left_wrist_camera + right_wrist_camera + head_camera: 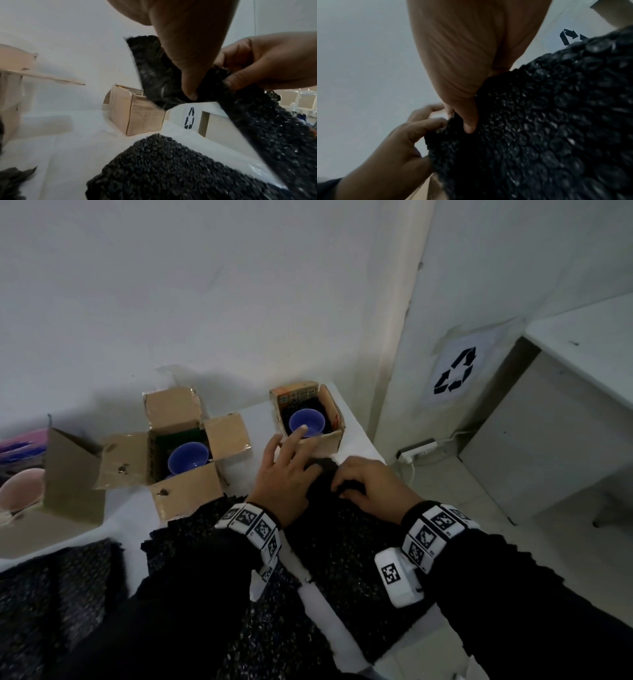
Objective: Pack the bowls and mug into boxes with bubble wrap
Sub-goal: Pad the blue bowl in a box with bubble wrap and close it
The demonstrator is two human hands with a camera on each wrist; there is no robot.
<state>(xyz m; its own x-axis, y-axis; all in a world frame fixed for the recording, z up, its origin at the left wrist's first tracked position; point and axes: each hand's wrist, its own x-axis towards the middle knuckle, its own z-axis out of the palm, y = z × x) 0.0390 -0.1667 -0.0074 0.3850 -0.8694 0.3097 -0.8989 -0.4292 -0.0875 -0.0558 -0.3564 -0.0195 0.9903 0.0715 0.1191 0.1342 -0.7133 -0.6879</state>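
Observation:
Both hands hold the far edge of a black bubble wrap sheet [342, 546] lifted off the white table. My left hand [287, 474] pinches it with the thumb [188, 88], its forefinger stretched out over the right box [329, 440]. My right hand [373, 491] grips the same edge with curled fingers [240, 79]. That box holds a blue bowl [306, 422]. A second blue bowl [188, 458] sits in the open middle box [185, 494]. At the far left a pink bowl [20, 491] sits beside a third box [68, 484].
More black bubble wrap [51, 594] lies at the front left, and another sheet [163, 169] lies under my left forearm. The table's right edge runs close to my right arm. Beyond it are a recycling sign [455, 371], a power strip [416, 448] and a white cabinet [548, 422].

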